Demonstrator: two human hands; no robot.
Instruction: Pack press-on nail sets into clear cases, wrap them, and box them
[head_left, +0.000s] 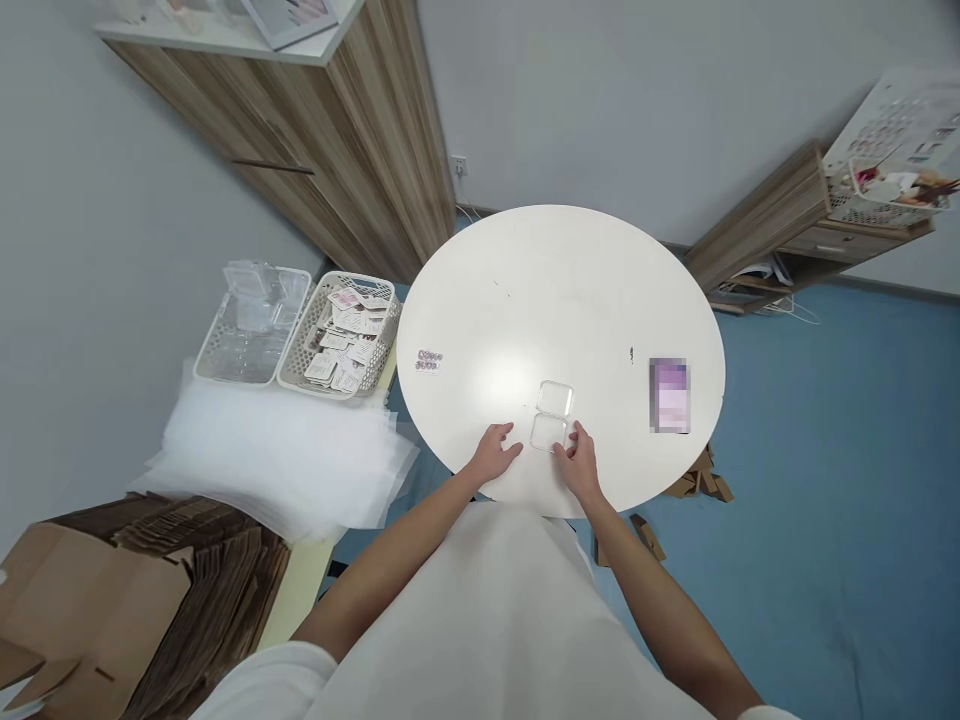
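Note:
A clear plastic box lies opened out on the white round table, its lid half folded back away from me. My right hand is at the near right corner of the box, thumb against its edge and fingers along its side. To the left of the box, my left hand rests just over the tabletop, thumb and fingers apart, holding nothing. A small sheet of purple round pieces sits near the table's left edge. On the right side lies a purple pixelated rectangle.
At left, one white basket holds clear plastic boxes; another basket holds printed cards. Nearer me are translucent sheets and stacked flat cardboard boxes. A wooden cabinet stands behind. Folded cardboard pieces lie on the floor at right.

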